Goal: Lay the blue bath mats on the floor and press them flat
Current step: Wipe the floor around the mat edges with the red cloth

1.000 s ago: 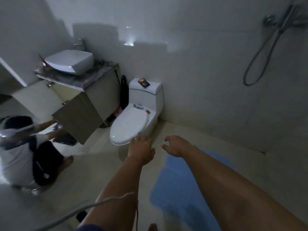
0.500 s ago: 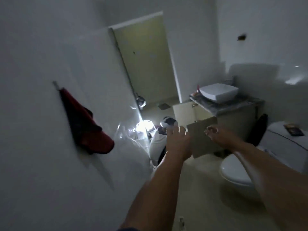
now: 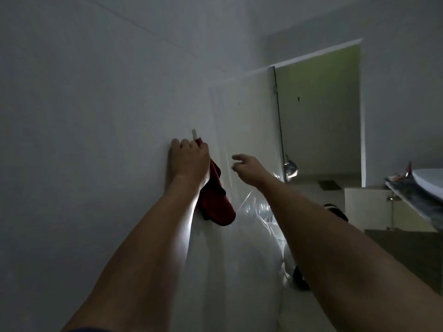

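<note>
No blue bath mat is in view. A dark red cloth (image 3: 217,204) hangs on the white wall from a small hook (image 3: 194,134). My left hand (image 3: 189,159) is raised against the wall at the top of the cloth, its fingers curled round the cloth's upper end just below the hook. My right hand (image 3: 249,167) hovers in the air to the right of the cloth, fingers loosely spread and holding nothing.
An open doorway (image 3: 318,121) with a round door knob (image 3: 290,168) lies to the right. A white basin (image 3: 431,185) on a grey counter (image 3: 412,200) sticks in at the far right, above a cabinet (image 3: 369,209). The room is dim.
My view has swung left from the toilet and blue mat on the floor to the wall. Both hands have risen; my left hand has reached the red cloth at its hook.
</note>
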`<state>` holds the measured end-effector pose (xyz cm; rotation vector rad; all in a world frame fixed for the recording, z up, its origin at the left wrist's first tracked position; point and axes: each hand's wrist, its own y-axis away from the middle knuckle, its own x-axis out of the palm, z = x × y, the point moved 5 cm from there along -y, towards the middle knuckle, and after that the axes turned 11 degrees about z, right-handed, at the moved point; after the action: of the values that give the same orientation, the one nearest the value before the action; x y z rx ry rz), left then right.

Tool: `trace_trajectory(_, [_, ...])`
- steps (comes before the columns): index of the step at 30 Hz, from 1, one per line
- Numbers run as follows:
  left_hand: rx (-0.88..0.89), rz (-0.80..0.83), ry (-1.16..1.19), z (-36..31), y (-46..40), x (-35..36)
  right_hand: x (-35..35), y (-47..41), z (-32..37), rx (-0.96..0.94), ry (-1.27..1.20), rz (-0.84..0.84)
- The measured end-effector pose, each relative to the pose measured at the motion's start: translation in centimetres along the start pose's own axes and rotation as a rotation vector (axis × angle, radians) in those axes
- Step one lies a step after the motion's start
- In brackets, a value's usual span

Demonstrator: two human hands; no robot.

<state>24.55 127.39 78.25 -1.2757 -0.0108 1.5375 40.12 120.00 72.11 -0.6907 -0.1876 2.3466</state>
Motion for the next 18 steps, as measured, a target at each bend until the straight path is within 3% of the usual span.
trace_trajectory(7, [-0.006,0.041,-0.008,-1.4,-0.7,1.2,5.7,-2.2,-1.3,0.064,-0.136,0.104])
trace_trajectory(11, [0.001,-0.011,0.059,-1.1,-1.7,0.0,3.2,-2.9,-0.6,0.022,-0.164,-0.077])
trace_trajectory(14, [0.011,-0.084,0.249,-0.8,-2.9,-1.4,-0.4,-2.9,1.5,-0.008,-0.109,-0.245])
trace_trajectory(18, [0.017,-0.181,0.652,-1.0,-4.1,-4.7,-0.9,-1.0,3.3,0.037,-0.219,-0.009])
